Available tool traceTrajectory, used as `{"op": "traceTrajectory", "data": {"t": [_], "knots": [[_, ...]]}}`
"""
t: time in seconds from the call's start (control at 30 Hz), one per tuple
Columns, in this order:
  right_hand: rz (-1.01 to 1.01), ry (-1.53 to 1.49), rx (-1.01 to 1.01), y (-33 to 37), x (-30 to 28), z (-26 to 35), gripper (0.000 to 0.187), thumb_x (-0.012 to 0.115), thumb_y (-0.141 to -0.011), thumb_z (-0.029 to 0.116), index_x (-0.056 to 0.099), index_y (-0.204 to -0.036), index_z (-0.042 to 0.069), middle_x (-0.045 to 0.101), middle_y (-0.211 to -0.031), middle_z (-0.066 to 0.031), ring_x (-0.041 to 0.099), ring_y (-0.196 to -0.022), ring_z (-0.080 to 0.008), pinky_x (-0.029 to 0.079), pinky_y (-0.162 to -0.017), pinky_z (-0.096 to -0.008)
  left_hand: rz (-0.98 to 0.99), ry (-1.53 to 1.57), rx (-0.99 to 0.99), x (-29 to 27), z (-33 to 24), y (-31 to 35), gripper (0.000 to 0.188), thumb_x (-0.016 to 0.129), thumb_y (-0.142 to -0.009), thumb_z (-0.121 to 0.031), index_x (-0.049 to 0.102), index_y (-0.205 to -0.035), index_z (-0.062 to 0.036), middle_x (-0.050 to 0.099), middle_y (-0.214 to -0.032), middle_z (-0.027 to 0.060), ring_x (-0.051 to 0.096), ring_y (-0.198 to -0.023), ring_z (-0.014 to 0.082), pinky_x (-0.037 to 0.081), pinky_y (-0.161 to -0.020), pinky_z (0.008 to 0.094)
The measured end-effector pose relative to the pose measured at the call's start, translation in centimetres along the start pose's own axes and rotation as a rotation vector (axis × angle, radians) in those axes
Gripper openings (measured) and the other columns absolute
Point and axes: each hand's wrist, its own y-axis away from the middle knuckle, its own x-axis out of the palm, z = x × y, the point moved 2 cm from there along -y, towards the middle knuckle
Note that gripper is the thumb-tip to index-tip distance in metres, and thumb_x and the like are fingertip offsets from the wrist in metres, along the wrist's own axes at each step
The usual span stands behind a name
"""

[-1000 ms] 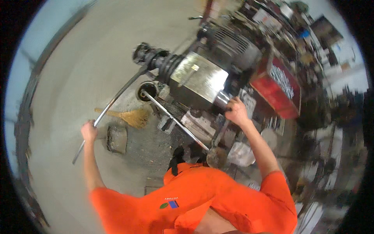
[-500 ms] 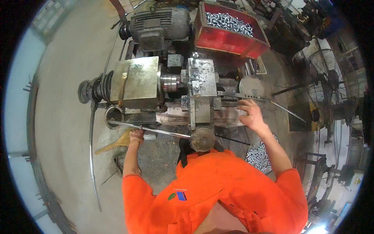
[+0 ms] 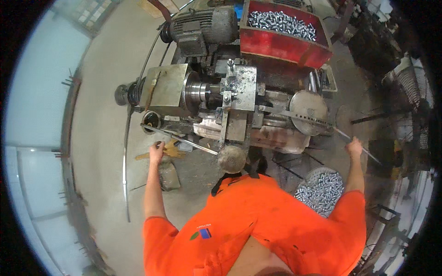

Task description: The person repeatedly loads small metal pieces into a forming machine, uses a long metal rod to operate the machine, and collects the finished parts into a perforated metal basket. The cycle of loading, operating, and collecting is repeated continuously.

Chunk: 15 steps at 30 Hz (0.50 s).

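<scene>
My right hand [image 3: 354,147] is closed around the thin metal rod [image 3: 340,133] at the end of the perforated flat lever on the machine's right side. My left hand [image 3: 157,151] has its fingers curled together, just below a long shiny metal bar [image 3: 184,140] and apart from it. Whatever those fingers hold, if anything, is too small to make out. A yellow straw brush [image 3: 172,150] lies beneath that hand. Between my arms is the machine, with a round chuck [image 3: 197,91] and a bolted steel block [image 3: 242,89].
A red bin [image 3: 285,46] of small metal pieces stands at the back right, beside a motor [image 3: 202,30]. A round container [image 3: 317,191] of similar pieces sits near my right arm. A dark cup [image 3: 151,123] is by the bar's left end. A disc [image 3: 307,108] stands behind the lever.
My right hand has moved outward to the right and closed on the rod. My left hand has come away from the bar. The whole view has shifted.
</scene>
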Motion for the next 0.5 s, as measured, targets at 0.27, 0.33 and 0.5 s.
{"op": "traceTrajectory", "data": {"t": [0.27, 0.33, 0.5], "knots": [[0.056, -0.155, 0.065, 10.5, 3.9, 0.4, 0.032, 0.064, -0.064, 0.025, 0.059, -0.088, 0.004, 0.063, -0.09, -0.019, 0.06, -0.084, -0.0365, 0.049, -0.073, -0.0435, -0.22, 0.175, -0.131, 5.6, -5.9, -0.3, 0.043, 0.058, -0.086, -0.036, 0.052, -0.087, 0.0068, 0.059, -0.064, 0.0154, 0.059, -0.046, 0.0232, 0.049, -0.041, 0.0313], [0.007, -0.329, -0.043, 16.6, 5.7, 1.5, 0.032, 0.064, -0.063, 0.026, 0.06, -0.087, 0.005, 0.062, -0.085, -0.018, 0.06, -0.077, -0.0372, 0.048, -0.067, -0.0467, -0.349, 0.193, -0.082, 6.8, -6.7, 0.0, 0.035, 0.061, -0.085, -0.025, 0.052, -0.086, 0.008, 0.058, -0.066, 0.016, 0.059, -0.048, 0.0245, 0.046, -0.04, 0.0327], [0.075, -0.942, 0.124, 24.1, 10.1, 7.9, 0.027, 0.055, -0.063, 0.021, 0.061, -0.078, 0.0, 0.059, -0.069, -0.0219, 0.058, -0.064, -0.0368, 0.045, -0.06, -0.0419, -0.617, 0.2, 0.203, 9.3, -6.8, 0.1, 0.017, 0.054, -0.079, -0.005, 0.046, -0.087, 0.0076, 0.057, -0.065, 0.0168, 0.058, -0.05, 0.0246, 0.043, -0.041, 0.0346]]}}
